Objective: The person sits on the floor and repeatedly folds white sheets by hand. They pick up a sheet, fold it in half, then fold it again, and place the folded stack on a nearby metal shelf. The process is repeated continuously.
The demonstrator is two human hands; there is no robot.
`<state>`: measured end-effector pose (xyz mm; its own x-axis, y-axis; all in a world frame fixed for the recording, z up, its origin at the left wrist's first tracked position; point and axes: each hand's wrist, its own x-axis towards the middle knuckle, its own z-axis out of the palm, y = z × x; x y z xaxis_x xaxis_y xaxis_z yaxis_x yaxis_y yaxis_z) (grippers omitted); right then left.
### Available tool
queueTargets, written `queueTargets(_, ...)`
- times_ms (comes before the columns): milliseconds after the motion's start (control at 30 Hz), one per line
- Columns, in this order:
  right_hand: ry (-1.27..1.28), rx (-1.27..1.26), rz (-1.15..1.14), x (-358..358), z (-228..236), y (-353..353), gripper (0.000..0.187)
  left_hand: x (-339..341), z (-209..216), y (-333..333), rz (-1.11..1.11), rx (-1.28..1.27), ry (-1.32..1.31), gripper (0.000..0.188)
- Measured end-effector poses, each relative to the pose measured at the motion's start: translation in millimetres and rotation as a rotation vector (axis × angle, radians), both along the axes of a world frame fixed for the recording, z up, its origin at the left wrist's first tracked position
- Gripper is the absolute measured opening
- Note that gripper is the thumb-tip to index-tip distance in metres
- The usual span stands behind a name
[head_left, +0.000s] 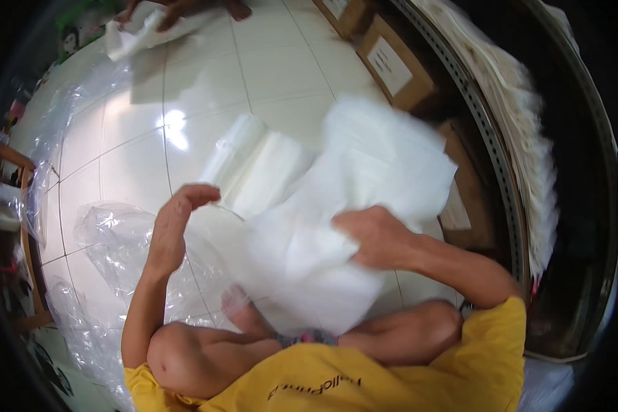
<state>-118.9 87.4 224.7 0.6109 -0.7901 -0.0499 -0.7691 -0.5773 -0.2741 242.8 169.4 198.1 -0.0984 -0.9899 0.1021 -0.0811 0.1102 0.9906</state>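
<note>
Left hand (pixel 170 230) loosely curled, seemingly empty; right hand (pixel 378 237) gripping white sheet (pixel 391 154), which could crease, held by 1 hand alone.

Sheet (pixel 364 182) milky white; shirt (pixel 426 384) yellow, dark lettering (pixel 315 388); cartons (pixel 416 94) brown, white labels (pixel 389 65); floor tiles (pixel 281 75) pale, dark-gridded.

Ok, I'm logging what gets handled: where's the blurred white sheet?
In the head view, the white sheet is right of centre, in the right hand, beside the white bundle on the floor.
</note>
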Motion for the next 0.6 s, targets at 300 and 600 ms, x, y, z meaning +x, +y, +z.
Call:
queueTargets(300,0.23,-0.198,0.103,0.3,143.2,-33.4,0.019,-41.5,41.0,-50.5,-0.244,-0.274,-0.3,0.107)
queueTargets(600,0.069,-0.275,0.002,-44.3,236.9,-11.5,0.017,-152.2,94.6,-107.8,-0.306,-0.345,-0.158,0.115)
